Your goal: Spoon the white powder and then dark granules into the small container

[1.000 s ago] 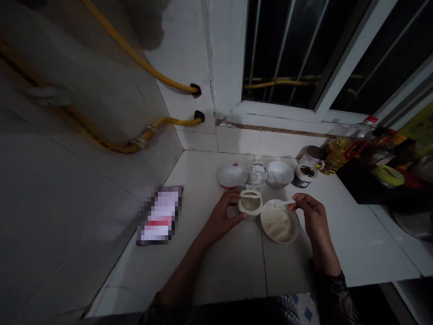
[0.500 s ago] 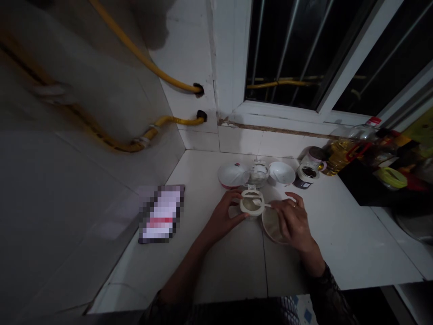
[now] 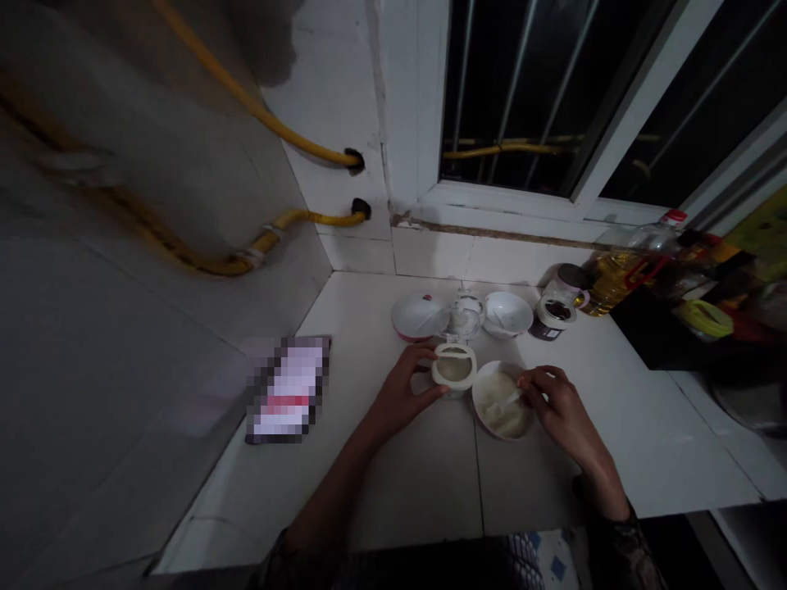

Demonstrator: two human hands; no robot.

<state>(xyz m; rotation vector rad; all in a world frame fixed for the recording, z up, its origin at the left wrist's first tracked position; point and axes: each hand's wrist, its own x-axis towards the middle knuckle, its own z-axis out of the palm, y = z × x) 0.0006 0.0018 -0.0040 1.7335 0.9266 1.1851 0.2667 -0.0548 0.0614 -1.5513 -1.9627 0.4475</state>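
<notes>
My left hand (image 3: 402,393) is wrapped round a small white-rimmed jar (image 3: 453,369) standing open on the white counter (image 3: 424,483). Just right of the jar sits a bowl of white powder (image 3: 501,403). My right hand (image 3: 557,410) pinches a small white spoon (image 3: 507,401) whose tip is dipped into the powder in the bowl.
Behind the jar stand a white lid or bowl (image 3: 420,317), a clear glass jar (image 3: 466,315), another white bowl (image 3: 507,315) and a dark jar (image 3: 552,314). An oil bottle (image 3: 620,266) and dark clutter fill the right side. A blurred-out flat item (image 3: 288,389) lies left. Yellow pipes (image 3: 288,225) run along the wall.
My right hand carried the spoon from the bowl across to the jar, then came back and lowered the spoon into the bowl's powder. The left hand stayed on the jar.
</notes>
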